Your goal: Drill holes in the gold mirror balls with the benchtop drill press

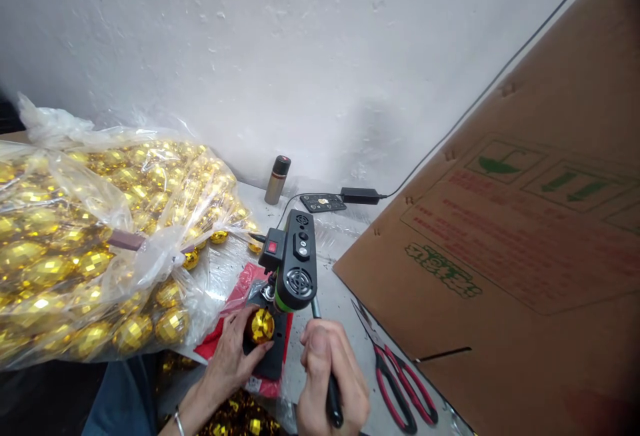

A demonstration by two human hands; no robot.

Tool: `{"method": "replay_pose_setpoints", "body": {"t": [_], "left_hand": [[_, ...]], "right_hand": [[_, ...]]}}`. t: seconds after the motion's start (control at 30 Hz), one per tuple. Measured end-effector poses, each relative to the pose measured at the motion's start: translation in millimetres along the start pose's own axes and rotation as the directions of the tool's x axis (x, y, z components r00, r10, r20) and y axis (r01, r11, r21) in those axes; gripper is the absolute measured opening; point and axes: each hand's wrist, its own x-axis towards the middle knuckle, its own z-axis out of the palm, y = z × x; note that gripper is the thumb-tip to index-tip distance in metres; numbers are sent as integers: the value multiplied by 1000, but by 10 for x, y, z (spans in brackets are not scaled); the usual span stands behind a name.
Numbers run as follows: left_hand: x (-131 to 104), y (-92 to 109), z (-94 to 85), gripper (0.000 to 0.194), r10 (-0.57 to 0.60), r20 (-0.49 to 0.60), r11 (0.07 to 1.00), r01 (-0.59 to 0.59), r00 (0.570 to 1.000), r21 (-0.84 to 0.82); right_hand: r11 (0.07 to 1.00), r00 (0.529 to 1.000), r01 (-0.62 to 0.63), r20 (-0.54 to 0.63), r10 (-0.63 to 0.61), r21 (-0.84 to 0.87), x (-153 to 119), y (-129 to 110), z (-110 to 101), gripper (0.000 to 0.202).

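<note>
My left hand (235, 351) is closed around a shiny gold faceted ball (261, 327), thumb and fingers on its sides. The ball sits over the black base plate (273, 359) of a small bench press, just below the press's black head (299, 259). My right hand (333, 376) is wrapped round the press's black lever handle (333, 399), whose metal rod runs up toward the head. A box with a red switch (272, 247) is fixed to the head's left side. Red plastic packaging (240, 299) lies beneath the base.
A large clear bag of gold balls (100, 256) fills the left. Red-handled long-nose pliers (395, 376) lie right of the press, beside a big cardboard box (500, 236). Behind stand a spray can (277, 181), a phone (323, 203) and a power adapter (360, 195). More gold balls (240, 416) are below.
</note>
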Motion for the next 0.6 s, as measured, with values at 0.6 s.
{"method": "replay_pose_setpoints", "body": {"t": [0.6], "left_hand": [[55,30,86,47,98,53,994,-100,994,41]], "right_hand": [[997,997,-79,-3,79,21,-62,-44,4,31]]}}
